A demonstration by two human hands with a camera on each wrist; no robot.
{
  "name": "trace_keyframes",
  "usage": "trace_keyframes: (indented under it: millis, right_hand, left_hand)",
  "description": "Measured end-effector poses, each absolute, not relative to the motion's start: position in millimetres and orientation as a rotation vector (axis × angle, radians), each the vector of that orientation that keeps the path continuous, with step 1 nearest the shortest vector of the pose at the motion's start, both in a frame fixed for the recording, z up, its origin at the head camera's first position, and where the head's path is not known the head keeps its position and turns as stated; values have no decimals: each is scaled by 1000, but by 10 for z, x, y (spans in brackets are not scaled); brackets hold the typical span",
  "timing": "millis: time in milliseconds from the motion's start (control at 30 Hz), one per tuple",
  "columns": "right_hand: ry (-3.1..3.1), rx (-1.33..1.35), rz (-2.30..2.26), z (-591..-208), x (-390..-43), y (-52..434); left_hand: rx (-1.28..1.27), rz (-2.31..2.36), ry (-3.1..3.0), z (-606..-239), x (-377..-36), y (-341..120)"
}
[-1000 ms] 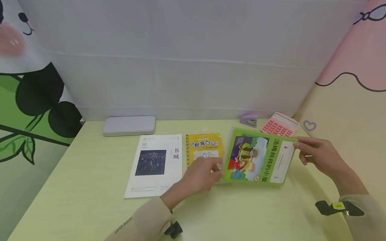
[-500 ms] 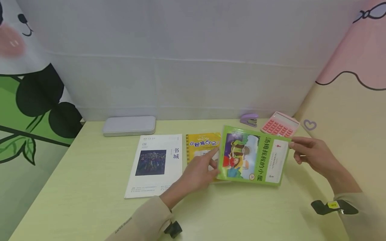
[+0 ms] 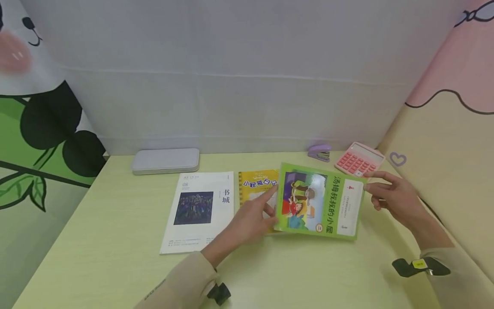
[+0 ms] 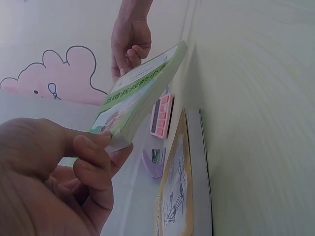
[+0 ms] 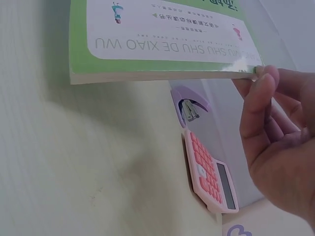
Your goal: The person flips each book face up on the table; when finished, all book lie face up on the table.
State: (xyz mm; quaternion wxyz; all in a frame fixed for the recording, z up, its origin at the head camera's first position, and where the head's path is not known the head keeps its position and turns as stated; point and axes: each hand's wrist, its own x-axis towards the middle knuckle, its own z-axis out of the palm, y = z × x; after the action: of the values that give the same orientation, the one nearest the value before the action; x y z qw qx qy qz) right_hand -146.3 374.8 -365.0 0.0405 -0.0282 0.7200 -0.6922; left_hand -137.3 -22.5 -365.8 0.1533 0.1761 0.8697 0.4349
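Observation:
A green picture-covered book (image 3: 322,206) hangs tilted above the table, its cover toward the head camera and its title turned sideways. My left hand (image 3: 251,221) pinches its left edge between thumb and fingers, and the left wrist view shows this grip at a corner of the book (image 4: 130,108). At the opposite short edge, my right hand (image 3: 395,199) pinches the upper right corner. Beneath and to the left lies a thick yellow book (image 3: 257,177), its right part covered by the green book and its lower part by my left hand.
Left of the yellow book lies a white magazine (image 3: 197,234) with a dark picture. Along the back stand a pale flat case (image 3: 166,161), a purple stapler (image 3: 319,152) and a pink calculator (image 3: 359,159). A white cloth (image 3: 247,107) rises behind the table.
Both hands hold the green book throughout. It has shifted left, covering more of the yellow book's right side and uncovering more of the calculator; my right hand has come left with it.

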Motion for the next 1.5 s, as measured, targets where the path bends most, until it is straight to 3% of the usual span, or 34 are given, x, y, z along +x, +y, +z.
trace_keyframes:
  millis: [333, 533, 1000, 1500]
  right_hand:
    - [2148, 113, -2310, -3721, -1501, 3608]
    - [2068, 93, -2335, -3747, -1519, 3562]
    - [2129, -68, -2088, -3937, -1564, 3464]
    - [2384, 8, -1786, -3990, -1639, 3395]
  left_hand:
    - [466, 1271, 2458, -3660, -1425, -249]
    - [447, 1291, 2452, -3672, -1442, -305]
    - [351, 1328, 2408, -3754, -1512, -460]
    - [316, 1353, 2349, -3861, -1619, -543]
